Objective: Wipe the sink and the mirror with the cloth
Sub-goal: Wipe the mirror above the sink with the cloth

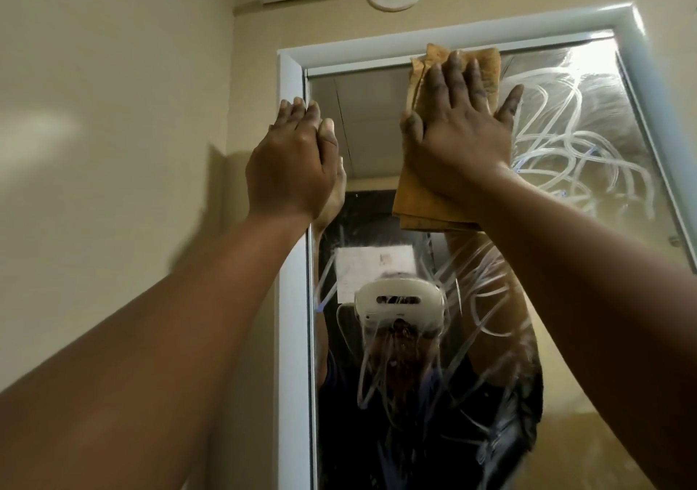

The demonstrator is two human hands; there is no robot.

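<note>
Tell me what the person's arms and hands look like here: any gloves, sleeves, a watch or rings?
Both forearms are bare as far as the picture shows, with no sleeves in sight. The left hand and the right hand wear no gloves, and no watch, bracelet or ring shows on the wrists or fingers. The right hand's fingers look smudged with dark grime. In the mirror, the reflection shows dark clothing on the body.

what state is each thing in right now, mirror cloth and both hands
mirror: upright on the wall, streaked with looping smears at right and lower middle
cloth: folded, pressed flat on the glass near the top edge
right hand: fingers straight, pressing the cloth
left hand: fingers straight, resting at the mirror's left frame, holding nothing
</note>
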